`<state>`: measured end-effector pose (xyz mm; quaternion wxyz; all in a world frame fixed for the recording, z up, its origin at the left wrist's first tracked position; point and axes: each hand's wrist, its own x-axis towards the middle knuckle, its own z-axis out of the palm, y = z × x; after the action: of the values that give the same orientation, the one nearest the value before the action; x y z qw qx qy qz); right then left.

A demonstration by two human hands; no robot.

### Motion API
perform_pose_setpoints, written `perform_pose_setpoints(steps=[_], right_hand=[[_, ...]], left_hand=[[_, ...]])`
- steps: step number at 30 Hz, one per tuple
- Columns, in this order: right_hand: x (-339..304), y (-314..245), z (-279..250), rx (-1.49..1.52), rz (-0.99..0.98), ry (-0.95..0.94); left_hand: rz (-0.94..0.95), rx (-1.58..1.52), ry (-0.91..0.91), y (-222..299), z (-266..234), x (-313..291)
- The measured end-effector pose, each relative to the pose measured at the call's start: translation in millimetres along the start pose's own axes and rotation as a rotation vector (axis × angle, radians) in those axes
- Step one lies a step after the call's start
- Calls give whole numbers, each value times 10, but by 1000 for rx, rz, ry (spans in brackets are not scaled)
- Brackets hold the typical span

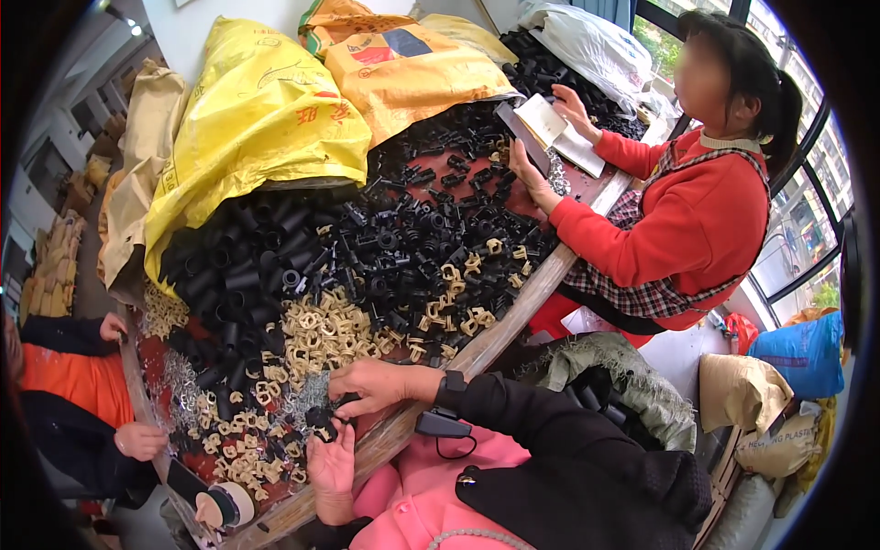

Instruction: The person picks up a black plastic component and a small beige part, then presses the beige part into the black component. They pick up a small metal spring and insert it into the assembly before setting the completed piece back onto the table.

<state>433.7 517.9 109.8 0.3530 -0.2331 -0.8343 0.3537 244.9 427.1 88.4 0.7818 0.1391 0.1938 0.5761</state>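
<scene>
My right hand (371, 385) reaches in over the table edge, a dark band on its wrist. Its fingers are bent and pinched at a small dark piece by the fingertips. Just below it, my left hand (332, 466) is palm up, its fingertips closed on a small black plastic part (320, 421). The two hands nearly meet over a pile of small grey metal pieces (312, 392), too fine to make out. Beyond them lies a heap of cream plastic clips (321, 330), with more cream clips (247, 454) scattered nearer the left corner.
Black plastic tubes (243, 275) and black fittings (412, 234) cover much of the wooden-edged table (513, 316). Yellow sacks (266, 119) lie at the back. A person in red (678, 211) holds an open notebook (555, 133); another person's hand (140, 441) rests at the left edge. A round tub (226, 506) stands nearby.
</scene>
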Motion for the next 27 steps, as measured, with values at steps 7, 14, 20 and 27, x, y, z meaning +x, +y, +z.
perform_pose_setpoints(steps=[7, 14, 20, 27], right_hand=[[-15, -58, 10, -1, 26, -10], [-9, -75, -8, 6, 43, -19], [1, -77, -3, 2, 33, -11], [5, -64, 37, -14, 19, 1]], left_hand=[[10, -12, -22, -5, -35, -35], [3, -19, 1, 0, -3, -47], [5, -19, -32, 3, -62, -40], [10, -46, -31, 7, -49, -41]])
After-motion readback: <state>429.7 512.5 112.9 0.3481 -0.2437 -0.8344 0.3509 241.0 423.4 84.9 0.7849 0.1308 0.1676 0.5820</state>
